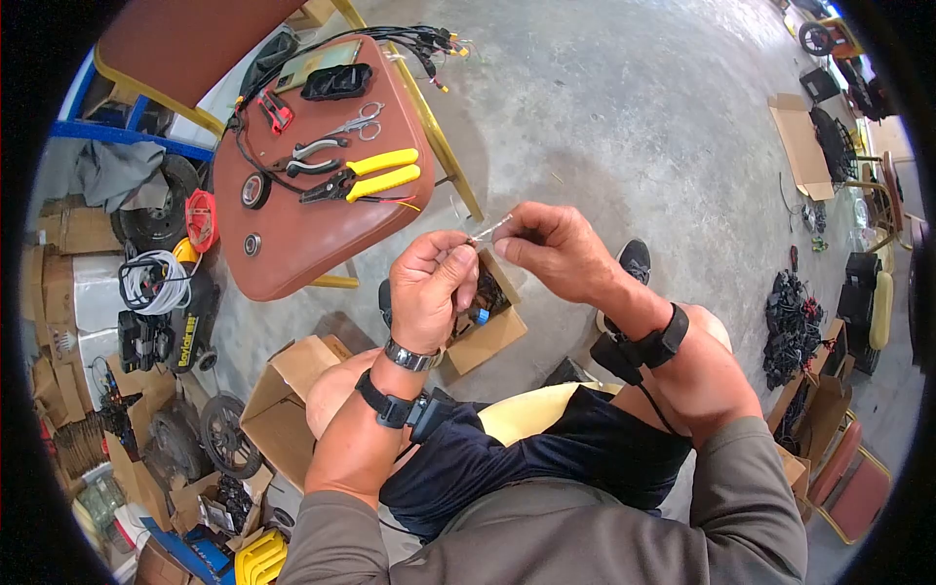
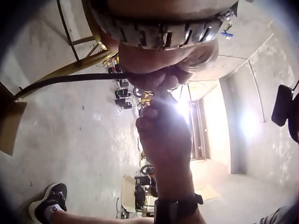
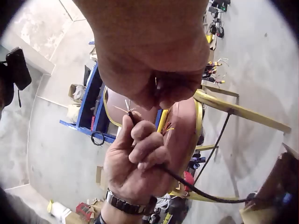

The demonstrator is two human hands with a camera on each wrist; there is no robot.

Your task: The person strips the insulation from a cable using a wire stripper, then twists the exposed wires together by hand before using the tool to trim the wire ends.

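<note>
My left hand [image 1: 429,288] pinches a thin black cable [image 3: 201,192] near its stripped end, with thumb and forefinger close together. Several fine pale wires [image 3: 125,109] fan out from that end. In the head view a whitish strand [image 1: 494,230] stretches from the left fingertips to my right hand [image 1: 556,249], whose curled thumb and forefinger meet at its far end. The right wrist view shows the right fingers folded in just above the splayed wires, with their tips mostly in shadow. Glare blurs both hands' meeting point in the left wrist view.
On a brown chair seat [image 1: 292,229] to the left lie yellow-handled wire strippers [image 1: 375,175], grey pliers [image 1: 317,156], scissors [image 1: 361,122], black tape [image 1: 255,190] and a cable bundle [image 1: 419,41]. An open cardboard box [image 1: 485,341] stands on the floor below the hands.
</note>
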